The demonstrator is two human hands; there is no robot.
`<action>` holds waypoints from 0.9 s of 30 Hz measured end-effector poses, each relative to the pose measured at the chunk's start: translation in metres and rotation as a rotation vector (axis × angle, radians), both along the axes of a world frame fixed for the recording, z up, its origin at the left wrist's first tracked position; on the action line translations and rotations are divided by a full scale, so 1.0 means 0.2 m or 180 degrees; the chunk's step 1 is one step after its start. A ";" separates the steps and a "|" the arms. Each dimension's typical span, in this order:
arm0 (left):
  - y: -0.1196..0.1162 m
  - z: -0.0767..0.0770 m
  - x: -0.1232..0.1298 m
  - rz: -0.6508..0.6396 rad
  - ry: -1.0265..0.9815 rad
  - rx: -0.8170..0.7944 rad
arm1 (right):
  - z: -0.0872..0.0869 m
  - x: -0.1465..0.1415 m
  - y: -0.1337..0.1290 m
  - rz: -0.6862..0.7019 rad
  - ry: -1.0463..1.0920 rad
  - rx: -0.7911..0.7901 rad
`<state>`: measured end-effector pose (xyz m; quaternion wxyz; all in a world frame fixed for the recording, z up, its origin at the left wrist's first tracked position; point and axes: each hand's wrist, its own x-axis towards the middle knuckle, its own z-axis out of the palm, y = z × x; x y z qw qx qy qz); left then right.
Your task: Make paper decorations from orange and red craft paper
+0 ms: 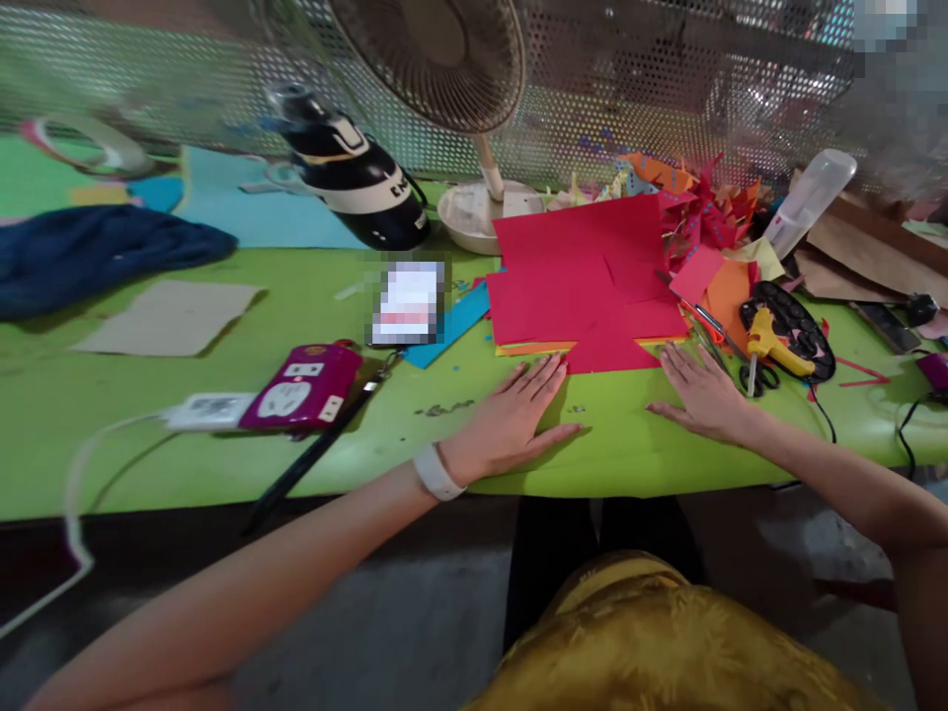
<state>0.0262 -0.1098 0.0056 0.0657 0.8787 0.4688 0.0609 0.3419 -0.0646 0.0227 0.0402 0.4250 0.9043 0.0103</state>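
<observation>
Sheets of red paper [585, 286] lie in front of me on the green table, with edges of yellow and orange paper showing beneath. The lowest red piece has slanted cut sides and reaches toward me. My left hand [518, 415] rests flat with fingers stretched, its fingertips at the left slanted edge of that piece. On the other side my right hand [700, 395] lies flat, fingers spread, close to the right corner of the red paper. Neither hand holds anything. Black-handled scissors [759, 378] and a yellow glue gun [781, 341] lie just right of my right hand.
Left of the paper are a blue strip [451, 326], a phone [407, 301] and a purple power socket [303, 387] with a white cable. Behind stand a fan [474, 212] and a black-and-white bottle [370, 193]. Cut paper scraps [711, 212] pile up at the back right.
</observation>
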 end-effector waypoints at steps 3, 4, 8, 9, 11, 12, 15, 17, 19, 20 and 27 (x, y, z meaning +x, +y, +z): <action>0.00 -0.01 0.00 0.0003 -0.0045 0.0074 | 0.10 0.04 0.02 -0.0240 -0.0011 0.0134; 0.00 -0.02 0.00 0.0006 -0.0067 0.0103 | 0.15 0.03 0.03 -0.0348 0.0064 0.0206; 0.00 -0.04 0.00 -0.0004 -0.0131 0.0182 | 0.33 -0.16 0.12 -0.0827 0.0509 -0.0049; 0.01 -0.04 0.00 -0.0005 -0.0143 0.0195 | 0.35 -0.23 0.15 -0.0868 0.0553 -0.0387; 0.01 -0.05 0.00 0.0001 -0.0152 0.0224 | 0.35 -0.38 0.22 -0.0817 0.0558 -0.1453; 0.01 -0.06 0.01 0.0013 -0.0148 0.0239 | 0.34 -0.44 0.25 -0.0862 0.0621 -0.1988; 0.01 -0.06 0.01 0.0030 -0.0107 0.0261 | 0.25 -0.57 0.31 -0.1040 0.0688 -0.2667; 0.01 -0.06 0.01 0.0018 -0.0085 0.0244 | 0.19 -0.59 0.34 -0.1073 0.0643 -0.2774; 0.01 -0.05 0.01 0.0011 -0.0071 0.0220 | 0.16 -0.58 0.36 -0.1101 0.0646 -0.2840; 0.01 -0.04 0.01 0.0011 -0.0063 0.0211 | 0.15 -0.56 0.36 -0.1126 0.0679 -0.2867; 0.00 -0.03 0.00 -0.0010 -0.0046 0.0203 | 0.21 -0.31 0.37 -0.1512 0.0672 -0.2929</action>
